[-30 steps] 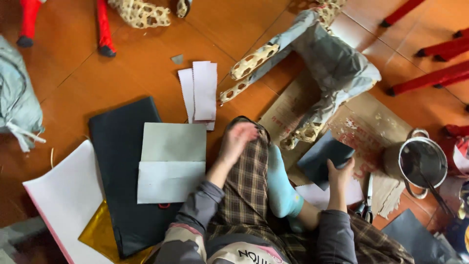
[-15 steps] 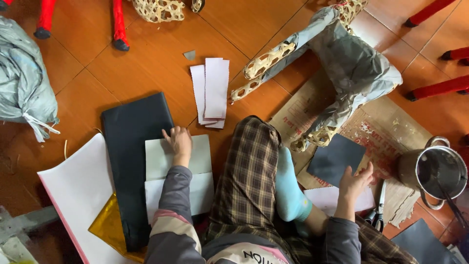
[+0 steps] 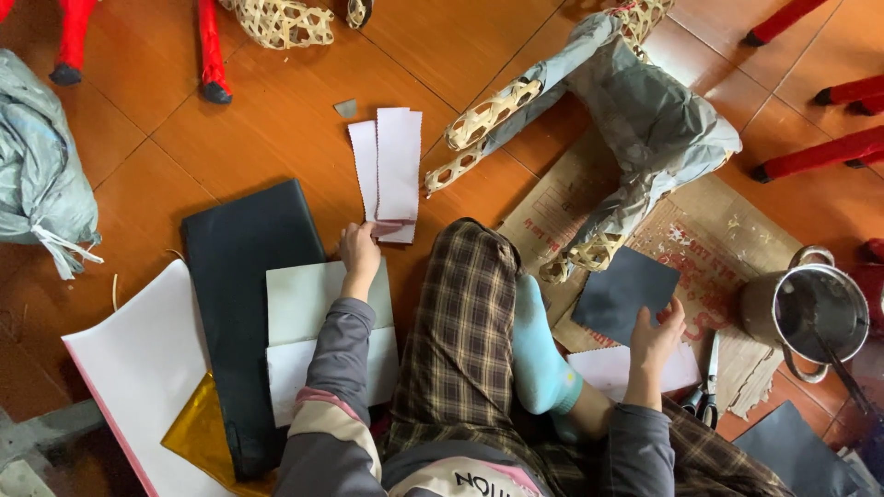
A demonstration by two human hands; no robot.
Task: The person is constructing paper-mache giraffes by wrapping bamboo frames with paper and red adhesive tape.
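Viewpoint: looking straight down at a person seated on an orange tiled floor [image 3: 276, 138], one knee in plaid trousers bent, a foot in a light blue sock [image 3: 539, 354] tucked in the middle.
Left hand [image 3: 359, 253]: stretched forward, its fingers pinching the near end of the white paper strips [image 3: 391, 170]; grasping, not flat.
White paper strips: a small overlapping stack with zigzag-cut edges, lying on the floor just beyond the knee, within easy reach of that arm.
Right hand [image 3: 656, 336]: grasping a dark grey paper square [image 3: 624, 293] by its near corner, thumb on top, holding it tilted above the cardboard.
Cardboard sheet [image 3: 727, 248]: brown, spread flat on the right, apparently as a work mat; flecks of residue show on it.
Figure [image 3: 645, 129]: a woven bamboo frame partly covered in grey paper, lying across the cardboard's far edge.
Scissors [image 3: 709, 377]: on the cardboard just right of the right hand, close by.
Metal pot [image 3: 815, 313]: far right, a stick resting inside; contents unclear.
Paper supply: on the left, a black sheet [image 3: 239, 276], a pale grey folded sheet [image 3: 304, 304] under the left forearm, a large white sheet [image 3: 138, 368] and gold foil [image 3: 198, 437], fanned out so that each colour shows.
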